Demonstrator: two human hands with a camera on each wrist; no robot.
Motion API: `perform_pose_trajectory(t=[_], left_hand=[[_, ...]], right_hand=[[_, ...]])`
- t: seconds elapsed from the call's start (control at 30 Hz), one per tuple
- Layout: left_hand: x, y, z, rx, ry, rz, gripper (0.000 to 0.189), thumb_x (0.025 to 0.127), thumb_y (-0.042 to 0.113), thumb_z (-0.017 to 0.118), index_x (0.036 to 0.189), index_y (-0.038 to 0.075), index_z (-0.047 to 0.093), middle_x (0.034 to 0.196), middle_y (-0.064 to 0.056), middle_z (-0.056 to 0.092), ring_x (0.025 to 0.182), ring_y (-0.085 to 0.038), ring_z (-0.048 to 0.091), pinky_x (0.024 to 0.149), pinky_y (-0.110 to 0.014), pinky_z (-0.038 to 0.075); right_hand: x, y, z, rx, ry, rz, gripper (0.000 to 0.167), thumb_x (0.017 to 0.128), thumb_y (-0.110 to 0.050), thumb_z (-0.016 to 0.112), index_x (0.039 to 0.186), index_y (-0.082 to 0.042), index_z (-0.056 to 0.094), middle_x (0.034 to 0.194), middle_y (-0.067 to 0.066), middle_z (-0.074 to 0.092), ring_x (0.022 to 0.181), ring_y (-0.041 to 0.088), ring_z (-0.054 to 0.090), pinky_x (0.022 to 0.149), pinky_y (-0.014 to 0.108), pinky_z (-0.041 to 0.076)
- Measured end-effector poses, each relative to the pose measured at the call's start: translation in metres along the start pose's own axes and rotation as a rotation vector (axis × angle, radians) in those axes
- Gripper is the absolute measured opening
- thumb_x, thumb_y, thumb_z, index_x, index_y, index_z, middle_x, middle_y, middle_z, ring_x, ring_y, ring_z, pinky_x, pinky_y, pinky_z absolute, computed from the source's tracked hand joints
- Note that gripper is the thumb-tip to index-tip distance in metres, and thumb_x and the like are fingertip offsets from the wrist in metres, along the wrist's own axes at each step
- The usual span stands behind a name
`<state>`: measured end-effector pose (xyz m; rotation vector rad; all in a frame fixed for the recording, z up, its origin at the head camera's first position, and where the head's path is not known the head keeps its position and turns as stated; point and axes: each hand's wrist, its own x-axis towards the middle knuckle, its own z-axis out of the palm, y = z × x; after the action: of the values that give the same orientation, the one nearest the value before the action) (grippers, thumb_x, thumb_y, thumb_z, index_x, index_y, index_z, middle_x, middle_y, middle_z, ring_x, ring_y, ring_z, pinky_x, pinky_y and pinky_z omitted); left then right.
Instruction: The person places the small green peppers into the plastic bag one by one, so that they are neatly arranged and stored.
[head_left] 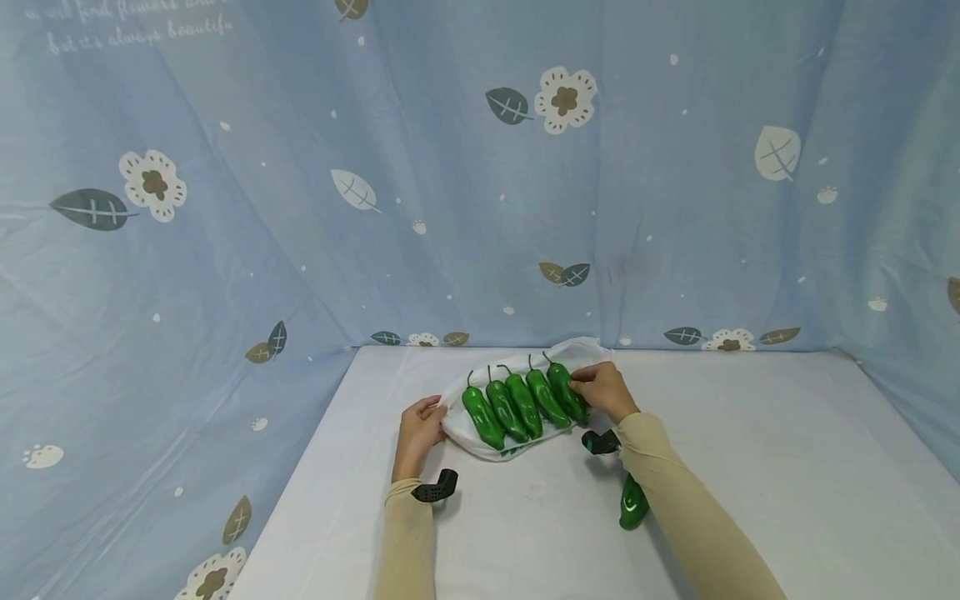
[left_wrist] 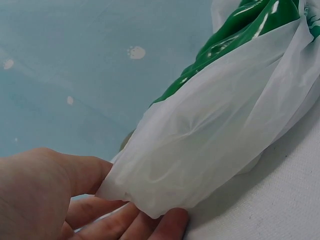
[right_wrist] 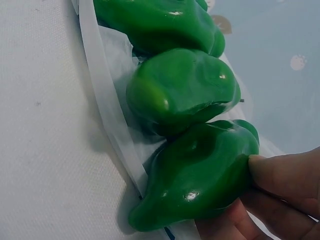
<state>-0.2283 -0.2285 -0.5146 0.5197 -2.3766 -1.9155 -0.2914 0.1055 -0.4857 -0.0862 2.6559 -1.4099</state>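
Note:
Several glossy green peppers (head_left: 522, 404) with thin stems lie side by side in a slanting row on a white plastic bag (head_left: 459, 423). At the bag's left end, my left hand (head_left: 418, 432) pinches its edge between thumb and fingers; the left wrist view shows the thin plastic (left_wrist: 190, 145) there. My right hand (head_left: 607, 392) grips the rightmost green pepper (right_wrist: 200, 172), thumb on its upper side and fingers below. That pepper's pointed tip overlaps the bag's near rim in the right wrist view.
Another green pepper (head_left: 633, 505) lies on the white table (head_left: 525, 525), partly hidden under the right forearm. A blue curtain (head_left: 465, 167) with leaf and flower prints hangs along the table's back and left side. Black wrist cameras (head_left: 437, 486) sit on both sleeves.

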Motion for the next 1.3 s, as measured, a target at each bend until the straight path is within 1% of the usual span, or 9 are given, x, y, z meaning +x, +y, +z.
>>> perform_pose_trajectory(t=[0.1, 0.27, 0.47, 0.7, 0.9, 1.07, 1.17, 1.3], left_hand=[[0.001, -0.001, 0.0, 0.006, 0.003, -0.009, 0.04, 0.103, 0.02, 0.06, 0.141, 0.005, 0.061, 0.132, -0.022, 0.069, 0.097, -0.018, 0.071, 0.076, -0.028, 0.062], [0.0, -0.001, -0.001, 0.005, -0.001, -0.008, 0.041, 0.104, 0.02, 0.059, 0.141, 0.004, 0.06, 0.133, -0.023, 0.068, 0.094, -0.017, 0.07, 0.075, -0.028, 0.061], [0.0, -0.001, -0.001, 0.013, 0.0, -0.004, 0.041, 0.104, 0.02, 0.06, 0.142, 0.005, 0.06, 0.132, -0.022, 0.068, 0.097, -0.018, 0.072, 0.075, -0.029, 0.062], [-0.001, 0.0, -0.001, 0.018, 0.002, -0.009, 0.041, 0.104, 0.021, 0.059, 0.142, 0.005, 0.06, 0.133, -0.022, 0.068, 0.101, -0.021, 0.071, 0.077, -0.029, 0.062], [-0.003, 0.001, 0.0, 0.023, 0.004, -0.014, 0.041, 0.104, 0.021, 0.058, 0.141, 0.004, 0.06, 0.133, -0.022, 0.068, 0.1, -0.021, 0.071, 0.078, -0.03, 0.063], [-0.003, 0.0, 0.0, 0.018, 0.003, -0.017, 0.041, 0.104, 0.021, 0.059, 0.141, 0.004, 0.061, 0.133, -0.023, 0.068, 0.1, -0.02, 0.071, 0.078, -0.03, 0.063], [-0.003, 0.0, -0.001, 0.011, 0.001, -0.012, 0.041, 0.104, 0.021, 0.059, 0.141, 0.004, 0.06, 0.134, -0.023, 0.068, 0.101, -0.021, 0.071, 0.079, -0.03, 0.063], [-0.003, 0.001, -0.001, 0.005, 0.003, -0.008, 0.041, 0.104, 0.02, 0.059, 0.141, 0.004, 0.06, 0.134, -0.024, 0.067, 0.101, -0.021, 0.071, 0.078, -0.03, 0.063]], right_hand=[[-0.001, -0.001, 0.0, 0.001, -0.001, 0.0, 0.032, 0.1, -0.012, 0.065, 0.128, 0.004, 0.07, 0.131, 0.027, 0.068, 0.112, 0.039, 0.069, 0.088, 0.046, 0.061], [-0.001, -0.003, 0.001, -0.013, 0.0, -0.009, 0.032, 0.1, -0.011, 0.065, 0.127, 0.005, 0.07, 0.128, 0.027, 0.07, 0.11, 0.039, 0.07, 0.086, 0.044, 0.062], [-0.001, -0.005, 0.001, -0.036, 0.008, -0.027, 0.031, 0.099, -0.01, 0.066, 0.126, 0.006, 0.07, 0.126, 0.028, 0.07, 0.107, 0.039, 0.071, 0.085, 0.044, 0.062], [-0.002, -0.005, 0.002, -0.025, 0.013, -0.001, 0.032, 0.099, -0.01, 0.066, 0.126, 0.005, 0.071, 0.126, 0.026, 0.071, 0.108, 0.037, 0.071, 0.087, 0.045, 0.062], [-0.004, -0.005, 0.002, -0.038, 0.024, -0.009, 0.032, 0.098, -0.012, 0.067, 0.124, 0.006, 0.071, 0.123, 0.027, 0.072, 0.104, 0.036, 0.072, 0.086, 0.046, 0.061], [-0.006, -0.005, 0.0, -0.052, 0.049, -0.028, 0.034, 0.097, -0.015, 0.07, 0.122, 0.008, 0.071, 0.121, 0.027, 0.072, 0.103, 0.037, 0.072, 0.087, 0.049, 0.06], [-0.008, -0.006, -0.004, -0.062, 0.066, -0.057, 0.034, 0.097, -0.016, 0.07, 0.121, 0.008, 0.071, 0.119, 0.027, 0.073, 0.101, 0.038, 0.072, 0.087, 0.05, 0.06], [-0.012, -0.01, -0.013, -0.068, 0.087, -0.087, 0.032, 0.098, -0.016, 0.068, 0.119, 0.008, 0.072, 0.118, 0.027, 0.073, 0.1, 0.038, 0.072, 0.082, 0.048, 0.061]])
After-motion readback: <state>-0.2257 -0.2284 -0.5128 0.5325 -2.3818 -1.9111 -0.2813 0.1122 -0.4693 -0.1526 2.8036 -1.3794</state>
